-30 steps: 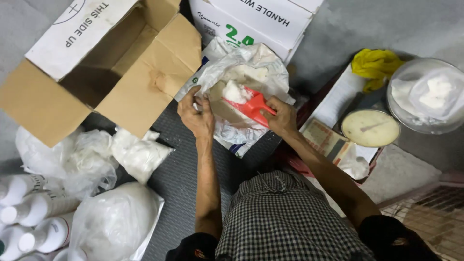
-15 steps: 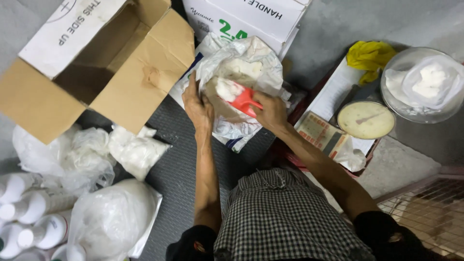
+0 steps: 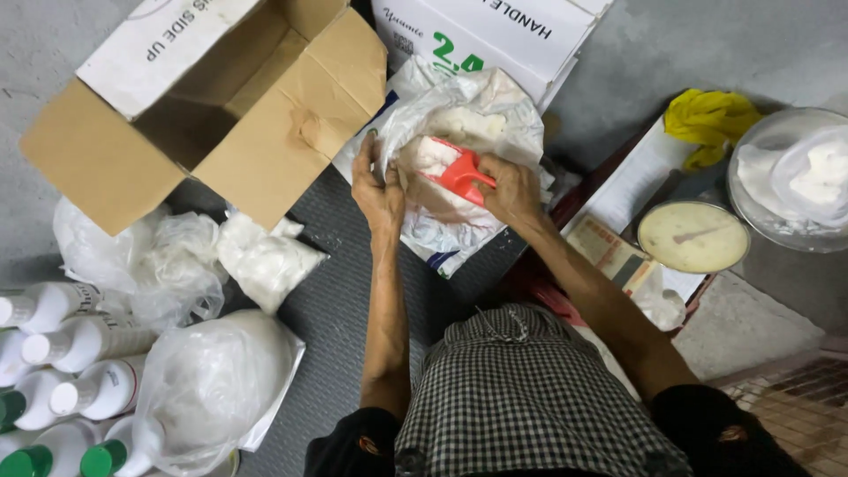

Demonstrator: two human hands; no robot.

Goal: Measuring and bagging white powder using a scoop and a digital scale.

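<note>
The red plastic scoop (image 3: 459, 173) sits inside the mouth of a crinkled white plastic bag (image 3: 459, 115), its handle pinched in the closed fingers of the right hand (image 3: 512, 190), with the scoop's blade pointing left into lumpy white powder (image 3: 437, 155). The left hand (image 3: 378, 185) lies just across from it, fingers curled shut on the bag's thin left edge and holding the opening wide. The bag rests on a dark ribbed mat (image 3: 344, 300), between an open brown cardboard box (image 3: 221, 115) with dull, creased flaps and a white printed carton (image 3: 495, 35). To the left lie soft, translucent plastic bags of white powder (image 3: 212, 380) beside smooth white bottles (image 3: 62, 353), some with green caps.
</note>
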